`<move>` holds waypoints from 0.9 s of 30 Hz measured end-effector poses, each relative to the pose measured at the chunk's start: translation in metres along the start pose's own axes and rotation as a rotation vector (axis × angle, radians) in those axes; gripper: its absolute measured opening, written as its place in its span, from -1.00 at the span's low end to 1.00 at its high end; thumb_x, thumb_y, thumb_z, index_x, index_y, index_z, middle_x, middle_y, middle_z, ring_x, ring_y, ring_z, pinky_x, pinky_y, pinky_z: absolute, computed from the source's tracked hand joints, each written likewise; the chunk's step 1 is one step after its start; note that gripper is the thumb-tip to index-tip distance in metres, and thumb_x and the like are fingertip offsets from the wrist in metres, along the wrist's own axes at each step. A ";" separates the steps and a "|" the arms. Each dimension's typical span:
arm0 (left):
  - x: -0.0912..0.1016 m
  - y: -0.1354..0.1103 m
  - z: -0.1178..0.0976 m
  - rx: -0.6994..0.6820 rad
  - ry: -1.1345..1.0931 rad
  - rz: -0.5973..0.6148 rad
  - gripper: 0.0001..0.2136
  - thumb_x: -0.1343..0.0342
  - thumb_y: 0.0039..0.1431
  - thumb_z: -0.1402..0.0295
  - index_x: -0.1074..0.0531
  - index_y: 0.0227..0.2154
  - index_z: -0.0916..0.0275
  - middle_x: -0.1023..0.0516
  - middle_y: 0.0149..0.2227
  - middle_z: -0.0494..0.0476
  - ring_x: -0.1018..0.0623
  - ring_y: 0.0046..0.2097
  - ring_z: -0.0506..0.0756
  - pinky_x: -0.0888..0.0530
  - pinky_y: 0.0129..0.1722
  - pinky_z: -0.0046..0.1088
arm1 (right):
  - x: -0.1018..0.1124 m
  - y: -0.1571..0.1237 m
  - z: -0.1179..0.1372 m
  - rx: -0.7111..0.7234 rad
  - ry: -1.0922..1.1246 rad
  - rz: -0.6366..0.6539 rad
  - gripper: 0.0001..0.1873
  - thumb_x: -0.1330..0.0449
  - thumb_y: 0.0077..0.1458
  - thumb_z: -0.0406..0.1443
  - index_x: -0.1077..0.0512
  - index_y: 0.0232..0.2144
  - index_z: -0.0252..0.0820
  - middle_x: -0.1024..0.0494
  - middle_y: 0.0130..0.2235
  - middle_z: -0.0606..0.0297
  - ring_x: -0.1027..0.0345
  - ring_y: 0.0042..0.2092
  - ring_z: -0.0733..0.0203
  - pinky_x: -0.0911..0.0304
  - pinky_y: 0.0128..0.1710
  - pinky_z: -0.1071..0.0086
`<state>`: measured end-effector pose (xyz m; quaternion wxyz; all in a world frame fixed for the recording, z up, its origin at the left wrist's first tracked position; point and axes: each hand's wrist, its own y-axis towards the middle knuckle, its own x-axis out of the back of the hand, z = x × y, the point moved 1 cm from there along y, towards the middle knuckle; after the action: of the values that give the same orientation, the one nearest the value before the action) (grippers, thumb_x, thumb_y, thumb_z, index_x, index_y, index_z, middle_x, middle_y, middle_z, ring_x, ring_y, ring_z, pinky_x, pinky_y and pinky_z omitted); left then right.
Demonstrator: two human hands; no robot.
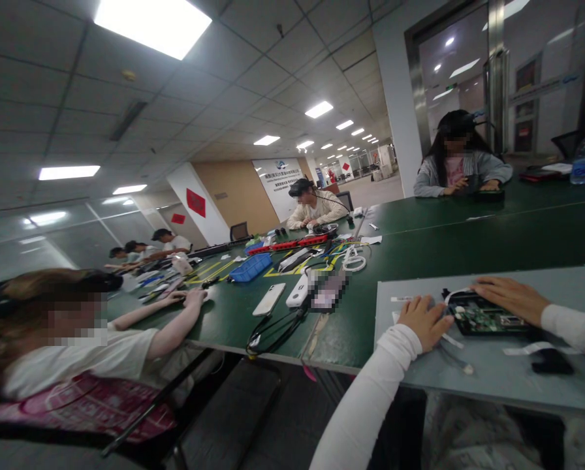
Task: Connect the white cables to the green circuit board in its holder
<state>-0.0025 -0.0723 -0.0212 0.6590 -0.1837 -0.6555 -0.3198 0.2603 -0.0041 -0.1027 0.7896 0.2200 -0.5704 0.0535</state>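
A black housing with a green circuit board (493, 316) in it lies on the grey mat (576, 294) at the right. My left hand (422, 321) rests at the housing's left side, its fingers apart over a pale strip that is partly hidden. My right hand (510, 297) reaches in from the right and lies with outstretched fingers over the housing's far edge. Near its fingertips a white flat cable (456, 295) curves over the housing's corner. A thin cable with a small pale connector (466, 369) lies on the mat below my left hand.
A black piece (552, 361) and a white strip (518, 350) lie near the mat's front edge. Phones (269, 299), dark cables (292, 323) and a blue basket (251, 267) are to the left on the green table (420, 225). Several people sit around it.
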 end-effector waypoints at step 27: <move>0.000 0.001 0.002 -0.007 0.014 0.024 -0.59 0.32 0.18 0.13 -0.07 0.05 0.10 -0.13 0.09 0.19 -0.12 0.10 0.19 -0.20 -0.02 -0.04 | 0.005 0.003 0.008 -0.032 0.009 0.012 -0.47 0.29 0.01 -0.11 -0.24 -0.02 0.08 -0.20 0.09 0.34 -0.02 0.10 0.11 0.02 0.05 0.13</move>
<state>-0.0036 -0.0703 -0.0210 0.6668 -0.1917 -0.6474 -0.3156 0.2538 -0.0055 -0.0955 0.7952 0.2038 -0.5688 0.0502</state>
